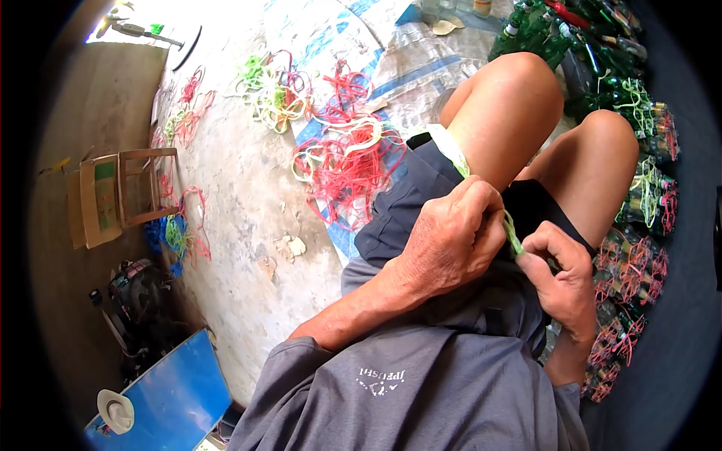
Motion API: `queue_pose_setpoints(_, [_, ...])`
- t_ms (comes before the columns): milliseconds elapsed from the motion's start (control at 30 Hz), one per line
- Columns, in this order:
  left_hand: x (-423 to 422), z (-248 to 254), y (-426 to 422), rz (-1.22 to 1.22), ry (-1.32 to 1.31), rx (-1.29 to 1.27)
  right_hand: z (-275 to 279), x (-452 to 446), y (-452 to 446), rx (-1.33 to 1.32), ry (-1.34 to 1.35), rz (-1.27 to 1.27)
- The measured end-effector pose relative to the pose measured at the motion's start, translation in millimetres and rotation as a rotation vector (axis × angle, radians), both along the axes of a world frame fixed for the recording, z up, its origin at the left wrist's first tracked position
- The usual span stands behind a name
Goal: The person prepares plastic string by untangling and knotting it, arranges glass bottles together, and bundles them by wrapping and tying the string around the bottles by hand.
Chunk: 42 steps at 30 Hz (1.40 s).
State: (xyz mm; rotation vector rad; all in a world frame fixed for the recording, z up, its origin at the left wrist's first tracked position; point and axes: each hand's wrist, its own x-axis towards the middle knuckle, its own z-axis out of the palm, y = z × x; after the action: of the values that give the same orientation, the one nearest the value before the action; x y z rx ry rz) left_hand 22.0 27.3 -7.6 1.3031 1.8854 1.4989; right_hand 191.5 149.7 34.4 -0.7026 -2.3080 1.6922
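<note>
Over my lap, my left hand [455,237] is closed on a pale green strip [449,150], which runs from beyond my knee side into the fist. A short twisted stretch of the strip [513,234] spans the gap between my hands. My right hand [553,267] pinches its other end between thumb and forefinger. The fingertips of my left hand are partly hidden behind its knuckles. A tangled heap of red and pale strips [350,169] lies on the floor to the left of my legs.
Green bottles [538,41] and netted bundles [632,267] line the right side. More strips [274,94] lie on the floor at upper left. A wooden stool [147,218], a dark bag [147,301] and a blue board [177,387] with a white hat [116,410] are at left.
</note>
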Motion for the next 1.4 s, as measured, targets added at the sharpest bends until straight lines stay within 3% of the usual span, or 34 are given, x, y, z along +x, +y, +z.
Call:
queue_pose_setpoints(167, [-5.0, -0.9, -0.4, 0.027, -0.003, 0.014, 1.0, 1.8, -3.0, -0.426, 0.382, -0.031])
queue_pose_setpoints(267, [-6.5, -2.4, -0.6, 0.024, -0.002, 0.026, -1.5, 11.2, -2.8, -0.704, 0.419, -0.072])
queue_pose_setpoints(333, [-5.6, -1.1, -0.9, 0.029, 0.0, 0.023, 3.7, 14.7, -0.3, -0.684, 0.154, -0.152])
queue_pose_setpoints(433, [-5.2, -0.2, -0.3, 0.039, 0.011, 0.027, 8.1, 13.2, 6.5, -0.51, -0.169, 0.011])
queue_pose_setpoints(533, [-5.0, -1.1, -0.7, 0.045, 0.012, 0.029, 13.2, 6.7, -0.8, -0.318, -0.207, 0.081])
queue_pose_setpoints(633, [-5.9, -1.2, -0.2, 0.042, 0.018, 0.026, 24.1, 10.6, -1.4, -0.442, -0.026, 0.125])
queue_pose_setpoints(733, [-5.4, -1.6, -0.7, 0.045, 0.005, 0.017, 21.7, 9.3, -1.4, -0.255, 0.334, 0.169])
queue_pose_setpoints(800, [-5.3, -1.9, -0.7, 0.047, -0.002, 0.014, 33.9, 10.7, -11.9, -0.403, 0.381, 0.024])
queue_pose_setpoints(867, [-5.5, -1.9, -1.2, 0.048, 0.004, 0.015, 30.0, 12.2, -10.2, -0.262, 0.438, 0.026])
queue_pose_setpoints(967, [-5.5, -3.8, -2.1, 0.044, -0.01, 0.03, 32.4, 20.0, -0.6, -0.184, 0.367, 0.071])
queue_pose_setpoints(1100, [-3.5, -3.5, -0.7, 0.027, 0.018, 0.057, 47.1, 22.8, -2.3, -0.257, -0.038, -0.055])
queue_pose_setpoints(1200, [-3.7, -2.8, -1.1, 0.03, 0.013, 0.045, 30.2, 22.8, -10.5, -0.309, 0.286, -0.007])
queue_pose_setpoints(1400, [-4.6, -4.7, -2.1, 0.061, 0.003, 0.028, 35.3, 31.6, -4.4, -0.463, 0.611, 0.009])
